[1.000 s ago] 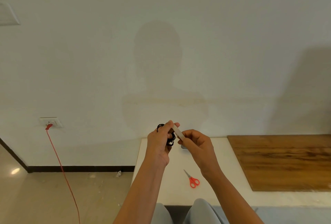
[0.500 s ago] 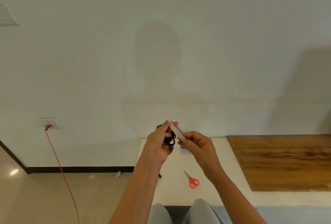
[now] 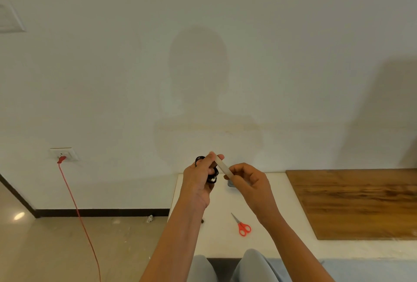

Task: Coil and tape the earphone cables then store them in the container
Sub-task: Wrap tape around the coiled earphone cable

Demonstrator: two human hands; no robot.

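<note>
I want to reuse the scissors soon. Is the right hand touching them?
Apart. In the head view the right hand is raised, pinching a tape strip, while the scissors lie on the table with bare surface between.

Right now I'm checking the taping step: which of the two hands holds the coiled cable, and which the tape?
The left hand grips the black coiled cable; the right hand pinches the pale tape strip stretched toward it.

Scissors [image 3: 242,225] lie on the table [image 3: 221,245], left of the wooden board [image 3: 361,202].
</note>
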